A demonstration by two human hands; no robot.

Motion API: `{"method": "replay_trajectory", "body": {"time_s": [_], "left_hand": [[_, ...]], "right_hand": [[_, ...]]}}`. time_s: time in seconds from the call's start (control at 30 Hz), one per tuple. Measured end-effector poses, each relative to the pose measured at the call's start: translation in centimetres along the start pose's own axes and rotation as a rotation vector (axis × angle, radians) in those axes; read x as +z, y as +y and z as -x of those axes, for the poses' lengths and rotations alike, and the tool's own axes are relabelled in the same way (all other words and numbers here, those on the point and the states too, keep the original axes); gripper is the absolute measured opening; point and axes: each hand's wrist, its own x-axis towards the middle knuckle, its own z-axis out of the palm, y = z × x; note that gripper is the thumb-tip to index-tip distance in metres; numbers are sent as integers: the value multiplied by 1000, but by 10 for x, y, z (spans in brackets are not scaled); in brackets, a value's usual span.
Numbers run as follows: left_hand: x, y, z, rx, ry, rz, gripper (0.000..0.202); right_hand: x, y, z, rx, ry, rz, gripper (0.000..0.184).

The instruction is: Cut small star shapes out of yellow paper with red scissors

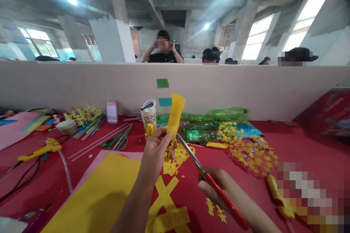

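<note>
Your right hand (216,186) is gripping the scissors (191,156), blades parted against the strip (175,116) your left hand (154,153) is pinching upright over the table (295,142); those blades are sitting close to that hand, risking a nick.

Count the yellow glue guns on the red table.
2. One glue gun lies far left; a second glue gun lies at right, partly behind the blur. More may be hidden.

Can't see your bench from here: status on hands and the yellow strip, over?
Left hand pinches yellow paper strip upright. Right hand grips red-handled metal scissors, tips at strip's lower edge. Yellow paper scraps lie below.
</note>
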Motion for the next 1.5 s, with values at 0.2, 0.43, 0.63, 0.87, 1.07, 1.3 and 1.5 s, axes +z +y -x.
{"method": "replay_trajectory", "body": {"time_s": [0.2,0.43,0.63,0.87,1.07,1.3,1.5], "left_hand": [[10,4,4,-32,-48,-49,14],[12,8,6,-40,-13,-126,13],[4,6,3,-83,-43,-124,15],[-6,2,0,-70,-84,-193,16],[-7,1,0,-67,-82,-218,18],[-6,4,2,-64,-66,-219,17],[-5,4,2,-68,-61,-203,19]], "right_hand": [[0,-3,0,48,5,-29,52],[-3,-10,-1,57,-12,-75,53],[-3,-11,0,90,-22,-32,53],[-1,-14,-2,163,-53,-81,59],[-2,-17,-2,171,-70,-90,59],[-2,-19,-1,161,-76,-154,54],[-3,-22,0,192,-81,-200,54]]}}
